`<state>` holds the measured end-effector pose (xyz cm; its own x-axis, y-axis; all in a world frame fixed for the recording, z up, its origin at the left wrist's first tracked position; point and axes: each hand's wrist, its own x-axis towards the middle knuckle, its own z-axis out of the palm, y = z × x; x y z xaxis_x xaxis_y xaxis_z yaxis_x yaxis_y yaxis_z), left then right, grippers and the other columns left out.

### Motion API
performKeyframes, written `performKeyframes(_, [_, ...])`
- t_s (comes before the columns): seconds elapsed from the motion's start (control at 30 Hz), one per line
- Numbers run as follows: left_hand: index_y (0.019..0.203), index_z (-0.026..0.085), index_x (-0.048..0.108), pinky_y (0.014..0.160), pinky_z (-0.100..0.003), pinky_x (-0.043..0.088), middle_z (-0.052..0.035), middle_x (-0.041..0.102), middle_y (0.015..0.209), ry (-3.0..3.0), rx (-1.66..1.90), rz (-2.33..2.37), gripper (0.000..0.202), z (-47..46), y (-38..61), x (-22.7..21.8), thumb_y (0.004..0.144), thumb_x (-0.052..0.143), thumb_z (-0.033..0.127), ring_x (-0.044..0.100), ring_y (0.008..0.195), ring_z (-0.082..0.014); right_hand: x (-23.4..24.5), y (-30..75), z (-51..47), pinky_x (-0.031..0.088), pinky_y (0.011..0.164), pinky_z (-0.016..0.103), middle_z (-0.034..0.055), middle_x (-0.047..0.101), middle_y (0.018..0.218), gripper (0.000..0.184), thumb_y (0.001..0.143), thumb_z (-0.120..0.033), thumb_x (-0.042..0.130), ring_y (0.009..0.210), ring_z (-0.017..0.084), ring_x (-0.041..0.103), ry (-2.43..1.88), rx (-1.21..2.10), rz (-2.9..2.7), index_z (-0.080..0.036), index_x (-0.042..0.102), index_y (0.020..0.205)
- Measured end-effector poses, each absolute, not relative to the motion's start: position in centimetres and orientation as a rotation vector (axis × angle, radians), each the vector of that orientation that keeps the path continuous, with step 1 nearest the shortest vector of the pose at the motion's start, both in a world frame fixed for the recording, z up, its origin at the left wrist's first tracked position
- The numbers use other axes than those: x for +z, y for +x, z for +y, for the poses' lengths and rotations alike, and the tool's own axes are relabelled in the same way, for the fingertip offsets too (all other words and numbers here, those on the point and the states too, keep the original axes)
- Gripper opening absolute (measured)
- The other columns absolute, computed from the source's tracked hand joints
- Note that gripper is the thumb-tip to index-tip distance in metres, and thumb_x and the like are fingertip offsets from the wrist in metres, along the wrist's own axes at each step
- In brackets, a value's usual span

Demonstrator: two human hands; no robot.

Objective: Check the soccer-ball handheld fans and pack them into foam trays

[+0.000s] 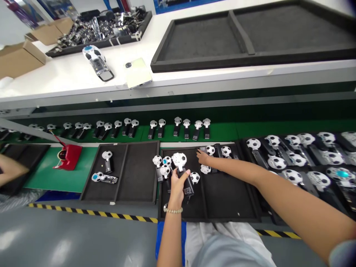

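Note:
My left hand (178, 184) is closed round the black handle of a soccer-ball-headed device (179, 160), held tilted above the left half of a black divided tray (230, 200). Beside and partly behind it lie several similar devices, one with a blue spot on its ball (167, 160). My right hand (204, 157) reaches across to the tray's far edge. Its fingers are at the handle end of another soccer-ball-headed device (210, 150) and seem to grip it; the fingertips are small and partly hidden. One more white ball head (205, 169) lies just below that hand.
To the right, black trays hold rows of these devices (293, 177). A second divided tray (139, 178) with two devices stands left, beside a red tape dispenser (69, 156). Devices line the green belt (222, 129) behind. Another person's arm (12, 170) enters at far left.

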<state>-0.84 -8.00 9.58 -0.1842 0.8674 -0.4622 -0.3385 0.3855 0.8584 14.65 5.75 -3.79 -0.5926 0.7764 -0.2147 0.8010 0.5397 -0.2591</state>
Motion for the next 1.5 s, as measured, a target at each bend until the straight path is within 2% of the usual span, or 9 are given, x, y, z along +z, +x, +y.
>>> performKeyframes(0.2, [0.097,0.017,0.050,0.055,-0.025,0.046,0.0015,0.060,0.067,0.555,0.887,1.387,0.040,-10.1,0.7,4.0,0.063,0.070,0.027,0.056,0.054,-0.0120,-4.1,17.6,6.5,0.021,0.109,0.039,0.0188,0.044,0.135,0.048,0.070,0.001,0.051,0.131,0.023,0.033,1.569,-0.519,2.709,-0.007,0.056,0.117])
performKeyframes(0.33, [0.098,0.017,0.053,0.056,-0.026,0.045,0.0008,0.059,0.066,0.571,0.779,1.368,0.039,-11.0,2.5,1.2,0.063,0.066,0.027,0.056,0.058,-0.0138,-3.7,21.9,8.5,0.026,0.104,0.048,0.0292,0.045,0.129,0.045,0.085,-0.016,0.044,0.125,0.034,0.038,1.859,-0.544,2.577,0.004,0.045,0.126])
performKeyframes(0.5, [0.098,0.017,0.058,0.068,-0.026,0.045,-0.0023,0.062,0.081,0.682,0.700,1.346,0.038,-10.1,4.9,-1.4,0.062,0.066,0.026,0.058,0.074,-0.0158,-4.9,24.4,8.6,0.027,0.103,0.046,0.0245,0.057,0.117,0.047,0.087,-0.037,0.048,0.120,0.035,0.043,1.967,-0.743,2.487,-0.001,0.055,0.118])
performKeyframes(0.73, [0.108,0.017,0.053,0.082,-0.030,0.044,-0.0048,0.062,0.094,0.872,0.614,1.266,0.045,-9.0,8.0,-3.0,0.067,0.067,0.027,0.058,0.086,-0.0181,-3.7,26.1,4.7,0.030,0.104,0.038,0.0172,0.031,0.145,0.059,0.089,-0.039,0.047,0.131,0.029,0.033,2.301,-1.076,2.412,-0.012,0.032,0.140])
performKeyframes(0.83, [0.113,0.018,0.049,0.093,-0.032,0.039,-0.0067,0.060,0.105,0.999,0.641,1.234,0.049,-8.8,9.9,-2.9,0.070,0.068,0.030,0.055,0.099,-0.0197,-3.2,26.7,-0.6,0.039,0.097,0.037,0.0194,0.049,0.130,0.054,0.094,-0.044,0.031,0.120,0.026,0.047,2.500,-1.220,2.268,-0.007,0.040,0.132])
performKeyframes(0.97, [0.118,0.016,0.050,0.101,-0.039,0.033,-0.0117,0.055,0.118,1.356,0.481,1.086,0.055,-9.7,12.1,-2.1,0.067,0.067,0.027,0.049,0.112,-0.0259,-4.9,26.9,-9.4,0.052,0.070,0.031,0.0108,0.068,0.099,0.039,0.089,-0.040,0.045,0.087,0.023,0.066,2.550,-1.850,1.875,-0.011,0.055,0.113])
performKeyframes(1.1, [0.117,0.013,0.054,0.104,-0.042,0.028,-0.0156,0.050,0.122,1.704,0.344,1.214,0.049,-11.5,10.8,-1.4,0.069,0.062,0.023,0.041,0.118,-0.0308,-7.2,28.0,-14.8,0.050,0.072,0.034,0.0124,0.068,0.090,0.029,0.079,-0.029,0.059,0.085,0.027,0.065,2.746,-1.392,1.448,-0.012,0.056,0.102])
performKeyframes(1.3, [0.127,0.010,0.041,0.104,-0.050,0.021,-0.0189,0.038,0.128,1.601,0.418,1.972,0.051,-12.7,3.1,-3.7,0.078,0.050,0.022,0.030,0.125,-0.0357,-8.7,29.1,-16.1,0.047,0.075,0.045,0.0258,0.060,0.095,0.035,0.085,-0.027,0.049,0.089,0.037,0.062,2.778,-0.886,1.307,-0.001,0.046,0.109])
performKeyframes(1.5, [0.113,0.014,0.051,0.099,-0.043,0.033,-0.0143,0.055,0.110,1.364,0.452,1.871,0.040,-12.3,-1.7,-4.9,0.075,0.058,0.026,0.045,0.117,-0.0312,-11.0,29.1,-15.5,0.047,0.080,0.040,0.0243,0.052,0.110,0.065,0.080,-0.035,0.057,0.098,0.036,0.055,2.659,-0.447,1.575,-0.001,0.030,0.129])
